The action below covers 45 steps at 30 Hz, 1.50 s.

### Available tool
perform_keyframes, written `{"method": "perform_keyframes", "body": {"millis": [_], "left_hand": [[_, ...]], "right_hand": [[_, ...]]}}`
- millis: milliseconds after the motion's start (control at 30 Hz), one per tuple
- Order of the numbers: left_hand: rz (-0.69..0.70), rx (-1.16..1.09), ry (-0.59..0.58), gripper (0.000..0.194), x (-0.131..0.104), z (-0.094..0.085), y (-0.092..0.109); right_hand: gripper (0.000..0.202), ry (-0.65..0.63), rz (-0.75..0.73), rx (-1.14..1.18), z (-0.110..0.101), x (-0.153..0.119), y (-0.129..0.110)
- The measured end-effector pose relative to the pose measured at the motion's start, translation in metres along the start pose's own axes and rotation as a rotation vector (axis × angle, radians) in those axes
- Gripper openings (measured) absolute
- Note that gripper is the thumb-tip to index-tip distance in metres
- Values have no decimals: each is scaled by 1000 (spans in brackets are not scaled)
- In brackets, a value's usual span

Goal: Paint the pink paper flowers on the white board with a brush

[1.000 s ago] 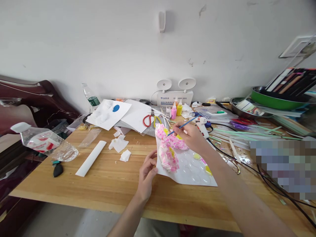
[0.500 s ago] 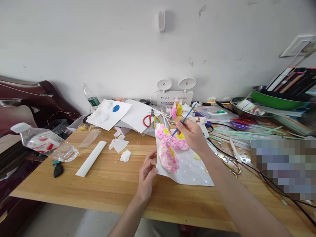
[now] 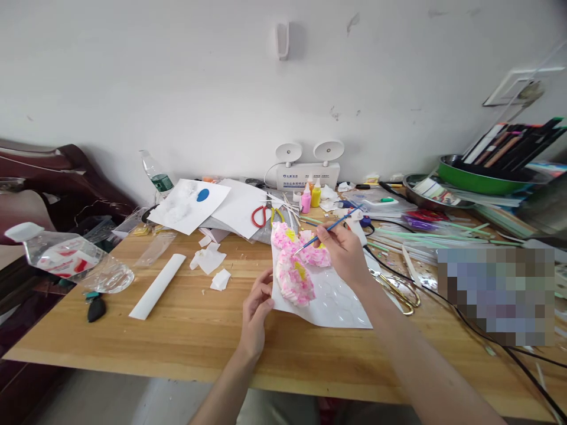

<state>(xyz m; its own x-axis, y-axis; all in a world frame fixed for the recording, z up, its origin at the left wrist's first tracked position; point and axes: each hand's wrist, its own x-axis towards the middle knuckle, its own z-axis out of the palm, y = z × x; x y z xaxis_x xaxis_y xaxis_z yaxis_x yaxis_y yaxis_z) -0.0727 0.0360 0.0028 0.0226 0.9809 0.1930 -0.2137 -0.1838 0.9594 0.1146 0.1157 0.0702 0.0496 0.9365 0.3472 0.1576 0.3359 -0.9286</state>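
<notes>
From the head view, the right hand (image 3: 343,251) gripped a blue brush (image 3: 326,229) between thumb and fingers, its tip on the pink flowers (image 3: 295,265). Half a second before, the brush stood steeper, with its far end up near the paint bottles; now it lay flatter and lower, and the hand had dropped a little toward the flowers. A second before, it had lain at much the same low slant. The left hand (image 3: 257,310) had kept its place, fingers curled and pinching the near left edge of the white sheet (image 3: 336,304) that carried the flowers. The sheet lay on the table (image 3: 186,330), near its middle. The whole scene had slid slightly left and down as the head moved.

Behind the flowers stood a pink bottle (image 3: 305,200) and a yellow bottle (image 3: 315,195), with red scissors (image 3: 261,215) just left of them. The white lamp box (image 3: 308,174) against the wall bore a small blue mark and a line of print, too small to read. A water bottle (image 3: 62,262) lying at the table's left end carried a red and white label, its writing not legible. A green-labelled bottle (image 3: 155,174) stood by the wall, lettering also unreadable.
</notes>
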Motion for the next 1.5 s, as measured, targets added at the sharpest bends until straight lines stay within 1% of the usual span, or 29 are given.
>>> {"method": "perform_keyframes", "body": {"millis": [133, 233, 267, 367, 500, 633, 767, 867, 900, 933, 967, 1067, 1133, 1233, 1333, 1500], "left_hand": [[-12, -12, 8, 13, 1, 0, 0], [-29, -19, 27, 12, 1, -1, -1], [-39, -24, 38, 12, 1, -1, -2], [-59, -40, 70, 12, 0, -3, -4], [-78, -47, 100, 12, -1, -4, -4], [-94, -19, 125, 12, -2, -5, -1], [-96, 17, 118, 13, -3, -6, 0], [-89, 9, 120, 12, -4, -6, 0], [-89, 8, 120, 12, -4, -6, -1], [-90, 7, 121, 12, -4, -6, -1], [-92, 5, 120, 12, -4, -6, -1], [-100, -21, 104, 12, -3, -5, -1], [-102, -34, 90, 12, -3, -4, -2], [-100, -36, 83, 12, -2, -4, -3], [-90, -34, 88, 13, -1, -4, -3], [-90, 4, 93, 12, -1, -3, -2]], "right_hand": [[30, -44, 29, 39, -1, -10, 4], [29, 3, 46, 32, -3, -17, 4], [28, -6, 42, 41, -3, -20, 3], [26, -71, 36, 28, -4, -28, -1], [22, 15, 17, -10, -4, -43, -8], [23, -40, 6, -75, -3, -62, -15], [21, -15, 16, -96, -2, -76, -20], [17, -68, -20, -100, -5, -82, -21], [17, -63, -18, -111, -8, -84, -20], [18, -29, -8, -124, -12, -86, -19], [19, 34, 5, -135, -18, -88, -17], [22, 293, 53, -161, -42, -94, -10], [25, 438, 122, -173, -60, -96, -4], [30, 571, 216, -182, -82, -99, 6], [33, 595, 240, -225, -95, -104, 20], [34, 477, 194, -404, -105, -114, 50]]}}
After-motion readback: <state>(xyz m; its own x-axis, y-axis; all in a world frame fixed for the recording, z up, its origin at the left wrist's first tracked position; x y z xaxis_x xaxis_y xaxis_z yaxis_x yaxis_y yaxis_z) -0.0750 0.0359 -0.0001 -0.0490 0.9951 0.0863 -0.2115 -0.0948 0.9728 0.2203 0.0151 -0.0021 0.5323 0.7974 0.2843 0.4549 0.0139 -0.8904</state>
